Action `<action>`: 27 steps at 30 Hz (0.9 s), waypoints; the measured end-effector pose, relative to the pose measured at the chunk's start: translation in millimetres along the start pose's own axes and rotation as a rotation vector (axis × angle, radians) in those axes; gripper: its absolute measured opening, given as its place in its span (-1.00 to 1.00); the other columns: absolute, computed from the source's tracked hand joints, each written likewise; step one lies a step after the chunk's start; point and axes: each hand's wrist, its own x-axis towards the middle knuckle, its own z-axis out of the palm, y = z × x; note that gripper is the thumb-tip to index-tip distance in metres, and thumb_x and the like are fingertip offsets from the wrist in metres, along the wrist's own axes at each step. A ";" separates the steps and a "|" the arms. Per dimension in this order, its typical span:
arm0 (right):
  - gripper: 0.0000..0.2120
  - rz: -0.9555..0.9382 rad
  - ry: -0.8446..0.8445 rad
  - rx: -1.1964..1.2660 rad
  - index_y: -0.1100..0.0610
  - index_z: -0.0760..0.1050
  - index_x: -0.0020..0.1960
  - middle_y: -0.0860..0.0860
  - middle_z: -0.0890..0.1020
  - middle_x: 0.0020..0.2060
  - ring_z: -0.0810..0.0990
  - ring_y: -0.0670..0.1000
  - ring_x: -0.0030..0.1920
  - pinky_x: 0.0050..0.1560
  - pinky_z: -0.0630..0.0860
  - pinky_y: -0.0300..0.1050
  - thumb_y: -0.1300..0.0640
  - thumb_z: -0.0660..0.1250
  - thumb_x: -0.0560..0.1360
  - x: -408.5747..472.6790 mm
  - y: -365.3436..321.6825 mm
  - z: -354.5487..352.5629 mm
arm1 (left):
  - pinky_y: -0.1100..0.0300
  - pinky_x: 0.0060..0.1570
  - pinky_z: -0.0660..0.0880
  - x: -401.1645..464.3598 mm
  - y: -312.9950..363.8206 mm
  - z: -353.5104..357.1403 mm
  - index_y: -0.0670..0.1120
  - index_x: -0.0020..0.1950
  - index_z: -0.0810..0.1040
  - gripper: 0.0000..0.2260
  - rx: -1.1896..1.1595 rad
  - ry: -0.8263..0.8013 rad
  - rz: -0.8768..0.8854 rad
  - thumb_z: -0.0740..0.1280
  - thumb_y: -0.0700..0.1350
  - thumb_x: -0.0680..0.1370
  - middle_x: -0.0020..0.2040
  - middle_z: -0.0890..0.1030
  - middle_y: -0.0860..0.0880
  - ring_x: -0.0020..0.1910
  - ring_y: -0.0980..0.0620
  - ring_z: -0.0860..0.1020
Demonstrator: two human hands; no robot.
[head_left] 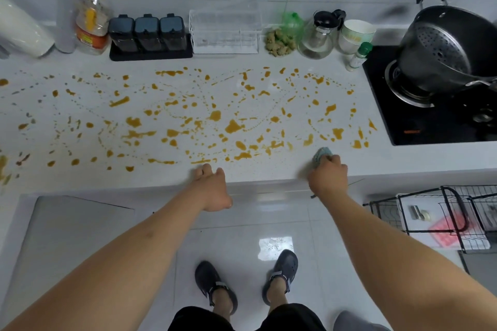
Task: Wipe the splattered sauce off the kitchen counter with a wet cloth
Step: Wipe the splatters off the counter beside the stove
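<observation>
Counter (269, 174), white, spans the full width of the view; orange-brown sauce splatter (234, 126) covers most of its surface in blots, drips and thin trails, from the left edge to just beside the black cooktop (430, 126) at right. Dark pot (451, 48) sits on the burner with a perforated insert inside. Along the back wall, left to right: oil bottle (92, 19) with yellow cap, three dark condiment jars (148, 32) on a black tray, white wire rack (226, 32), glass kettle (318, 35), white cup (355, 35). Wire shelf (443, 217) stands below right of the counter.

Left hand (212, 188) rests at the front counter edge, fingers relaxed and lying close together, holding nothing. Right hand (328, 174) at the front edge near the cooktop side, fingers curled around a bunched blue-green cloth (321, 156); cloth touches the counter just short of the nearest splatter
</observation>
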 end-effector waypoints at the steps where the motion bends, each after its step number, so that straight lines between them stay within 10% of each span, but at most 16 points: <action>1: -0.50 -0.038 0.016 0.002 0.25 0.35 0.46 0.17 0.35 0.35 0.39 0.24 0.19 0.26 0.45 0.07 0.20 0.20 0.53 -6.0 -10.5 6.7 | -0.06 0.55 0.15 0.3 -1.0 0.0 -0.14 0.70 -0.14 -0.03 0.002 0.001 0.003 0.41 0.13 0.53 0.63 -0.07 -0.21 0.64 -0.27 -0.13; 7: -0.53 -0.327 -0.007 0.039 0.26 0.43 0.40 0.18 0.44 0.31 0.42 0.24 0.13 0.12 0.45 0.03 0.24 0.23 0.49 -55.1 -86.6 39.5 | -0.05 0.57 0.12 -4.1 -1.3 0.3 -0.15 0.70 -0.14 -0.08 -0.004 -0.009 -0.006 0.36 0.06 0.54 0.66 -0.13 -0.22 0.65 -0.26 -0.17; 12: -0.62 -0.550 -0.104 -0.056 0.19 0.45 0.33 0.13 0.43 0.30 0.39 0.19 0.15 -0.04 0.30 -0.09 0.23 0.23 0.52 -77.2 -109.8 51.2 | 0.01 0.43 0.29 -17.3 15.8 -2.9 -0.20 0.55 0.26 -0.45 0.077 0.036 -0.028 0.28 -0.01 0.62 0.53 0.25 -0.26 0.55 -0.25 0.19; 18: -0.50 -0.412 -0.091 -0.102 0.18 0.33 0.48 0.15 0.36 0.36 0.36 0.23 0.23 0.15 0.46 0.04 0.24 0.19 0.54 -40.2 -30.5 16.6 | 0.16 -0.28 0.42 -4.7 66.1 -3.2 -0.09 -0.05 0.52 -0.88 0.028 0.172 -0.036 0.31 -0.06 0.59 -0.02 0.61 -0.09 -0.12 -0.05 0.57; 27: -0.49 -0.264 -0.042 -0.101 0.18 0.33 0.49 0.13 0.40 0.32 0.40 0.20 0.18 0.10 0.50 0.01 0.24 0.18 0.54 41.7 135.1 -35.5 | 0.12 -0.17 0.51 25.4 167.3 9.4 -0.11 -0.02 0.55 -0.73 -0.142 0.250 -0.207 0.27 0.09 0.63 -0.08 0.59 -0.08 -0.08 -0.10 0.59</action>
